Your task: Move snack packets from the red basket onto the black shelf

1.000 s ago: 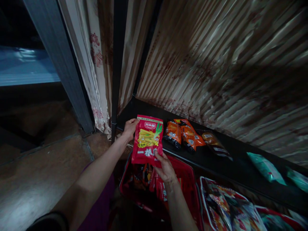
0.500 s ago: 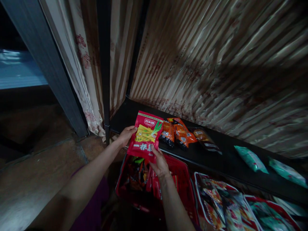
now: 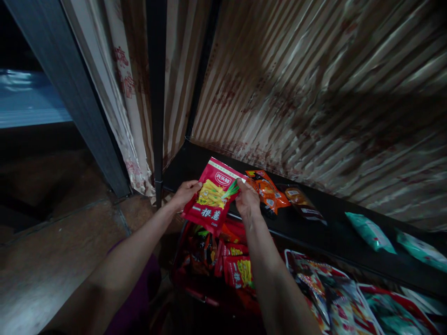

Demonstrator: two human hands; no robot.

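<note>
Left hand (image 3: 186, 195) and right hand (image 3: 248, 199): pinching red packet (image 3: 212, 193) by opposite edges, thumbs on top | packet: between both hands, seemingly so its front lies flat | basket (image 3: 200, 297): below grip | shelf (image 3: 188, 164): just beyond grip

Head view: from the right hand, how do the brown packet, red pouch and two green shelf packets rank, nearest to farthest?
1. Red pouch, held by the right hand.
2. Brown packet, right of that hand, on the shelf.
3. Left green packet, farther right.
4. Right green packet, farthest right.
</note>
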